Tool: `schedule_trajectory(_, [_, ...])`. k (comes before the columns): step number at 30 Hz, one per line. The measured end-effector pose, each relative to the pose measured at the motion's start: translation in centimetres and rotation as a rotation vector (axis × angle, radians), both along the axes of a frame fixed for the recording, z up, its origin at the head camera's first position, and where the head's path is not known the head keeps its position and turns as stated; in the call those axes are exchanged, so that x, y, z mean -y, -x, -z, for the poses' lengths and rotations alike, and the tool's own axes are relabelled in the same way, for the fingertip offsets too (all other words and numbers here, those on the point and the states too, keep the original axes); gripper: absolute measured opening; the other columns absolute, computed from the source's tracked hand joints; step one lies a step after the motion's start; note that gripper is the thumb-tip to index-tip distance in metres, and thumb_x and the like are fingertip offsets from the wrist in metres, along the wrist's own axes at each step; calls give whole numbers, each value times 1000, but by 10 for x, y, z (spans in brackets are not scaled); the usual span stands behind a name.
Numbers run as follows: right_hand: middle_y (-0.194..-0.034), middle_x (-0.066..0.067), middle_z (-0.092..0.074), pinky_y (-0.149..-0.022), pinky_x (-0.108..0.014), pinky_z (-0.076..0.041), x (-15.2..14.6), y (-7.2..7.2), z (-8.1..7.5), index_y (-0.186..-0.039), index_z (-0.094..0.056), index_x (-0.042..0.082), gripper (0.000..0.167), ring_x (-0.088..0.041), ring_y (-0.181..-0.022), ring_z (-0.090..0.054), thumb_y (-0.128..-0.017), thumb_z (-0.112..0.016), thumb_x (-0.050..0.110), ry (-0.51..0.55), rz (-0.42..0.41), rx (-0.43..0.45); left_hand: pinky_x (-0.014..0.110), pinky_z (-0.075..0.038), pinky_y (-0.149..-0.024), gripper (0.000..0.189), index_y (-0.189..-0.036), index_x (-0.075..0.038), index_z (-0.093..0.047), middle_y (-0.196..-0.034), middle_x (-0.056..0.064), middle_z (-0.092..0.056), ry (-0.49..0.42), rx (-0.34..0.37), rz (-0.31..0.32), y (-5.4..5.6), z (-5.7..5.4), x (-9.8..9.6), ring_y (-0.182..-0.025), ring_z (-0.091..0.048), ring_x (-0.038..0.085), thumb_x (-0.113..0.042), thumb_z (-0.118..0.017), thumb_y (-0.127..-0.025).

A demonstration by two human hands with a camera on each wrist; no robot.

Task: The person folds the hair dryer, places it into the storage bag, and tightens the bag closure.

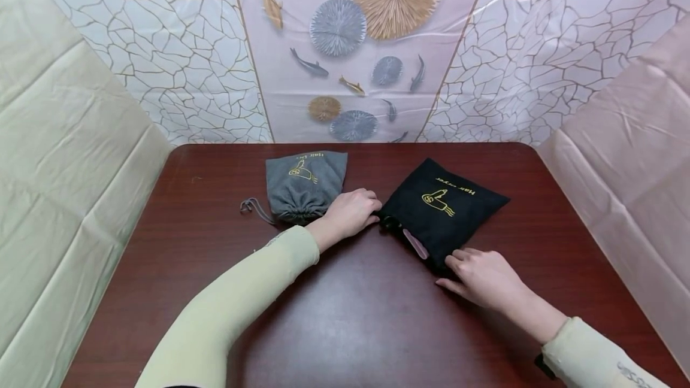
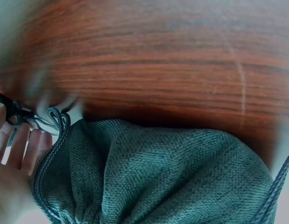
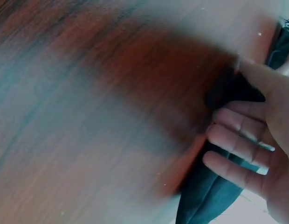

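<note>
A black drawstring bag (image 1: 453,202), printed with a yellow hair dryer and lettering, lies on the table. Its mouth faces the near left side, where a pinkish edge of something inside (image 1: 415,244) shows. My left hand (image 1: 351,213) pinches the bag's left corner, by its dark cord (image 2: 16,112). At the near corner, my right hand (image 1: 485,277) holds the bag edge between thumb and fingers. Beside my left wrist lies a grey drawstring bag (image 1: 307,184) with the same print, its mouth gathered tight; its folds fill the lower left wrist view.
The grey bag's cord (image 1: 256,208) trails to the left over the dark red wooden table (image 1: 345,328). Pale cloth walls (image 1: 64,154) stand at both sides, and a patterned cloth (image 1: 339,94) hangs behind the far edge.
</note>
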State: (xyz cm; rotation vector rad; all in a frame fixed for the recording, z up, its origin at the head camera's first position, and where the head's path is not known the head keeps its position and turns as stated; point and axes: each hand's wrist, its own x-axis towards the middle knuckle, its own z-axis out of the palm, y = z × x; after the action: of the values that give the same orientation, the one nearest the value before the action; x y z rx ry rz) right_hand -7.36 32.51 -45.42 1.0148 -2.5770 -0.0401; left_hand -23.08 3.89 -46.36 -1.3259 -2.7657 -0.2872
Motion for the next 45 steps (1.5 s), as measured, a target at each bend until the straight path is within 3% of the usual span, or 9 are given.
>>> schedule_trajectory(6, [-67, 2, -55, -48, -32, -47, -2, 6, 6, -74, -58, 15, 29, -16, -59, -57, -80, -85, 23, 16, -79, -30, 36, -61, -88, 9, -104, -19, -79, -116, -2, -74, -18, -43, 0, 1, 0, 1, -109, -66, 20, -24, -73, -102])
schedule_trajectory(16, [-67, 3, -53, -49, -34, -50, 2, 12, 10, -73, -58, 15, 40, -16, -59, -58, -106, -58, 36, 94, -114, -72, 36, -60, -89, 12, -108, -17, -79, -116, 0, -74, 9, -37, -21, 1, -2, 0, -109, -66, 21, -26, -73, -103])
schedule_trajectory(21, [-70, 2, -57, -52, -33, -51, 3, 14, 11, -78, -63, 14, 21, -16, -62, -58, -92, -74, 26, 96, -122, -46, 36, -61, -88, 10, -107, -15, -78, -116, 0, -73, -13, -33, -15, 0, -8, 3, -110, -65, 21, -21, -72, -103])
schedule_trajectory(26, [-73, 3, -58, -55, -32, -51, 3, 15, 14, -79, -64, 15, 19, -16, -66, -58, -82, -83, 19, 74, -132, -24, 36, -61, -88, 10, -107, -14, -78, -118, 0, -73, -25, -34, -4, -4, -16, 6, -112, -65, 21, -19, -72, -102])
schedule_trajectory(30, [-74, 1, -56, -55, -33, -51, 3, 16, 15, -80, -65, 12, 12, -18, -66, -57, -89, -72, 17, 55, -168, -49, 35, -60, -88, 9, -105, -13, -78, -118, 1, -72, -37, -12, 16, -9, -25, 10, -112, -64, 21, -17, -71, -101])
schedule_trajectory(35, [-76, -1, -56, -54, -33, -51, 2, 18, 12, -82, -64, 10, 19, -19, -67, -56, -98, -54, 12, 8, -204, -44, 37, -60, -90, 8, -103, -12, -78, -120, 3, -72, -54, 34, 24, -16, -35, 15, -113, -64, 23, -15, -71, -101])
schedule_trajectory(38, [-83, 2, -60, -57, -33, -54, -1, 16, 5, -89, -67, 11, 4, -16, -72, -60, -91, -64, 9, 47, -160, 38, 37, -60, -90, 7, -102, -13, -77, -122, 2, -71, -57, 59, 19, -18, -41, 18, -114, -63, 22, -16, -70, -102])
schedule_trajectory(41, [-88, 6, -60, -60, -35, -55, -3, 13, -8, -95, -65, 15, 17, -11, -76, -61, -85, -75, 7, 115, -89, 116, 38, -60, -88, 7, -97, -14, -76, -121, 2, -71, -72, 75, 16, -19, -46, 21, -114, -63, 22, -16, -70, -102])
schedule_trajectory(45, [-83, 14, -51, -59, -32, -51, -3, 9, -25, -96, -59, 20, 22, -5, -75, -56, -89, -73, 5, 170, -31, 180, 38, -60, -85, 11, -89, -15, -73, -119, 1, -70, -97, 95, 1, -19, -52, 27, -114, -64, 20, -15, -71, -101])
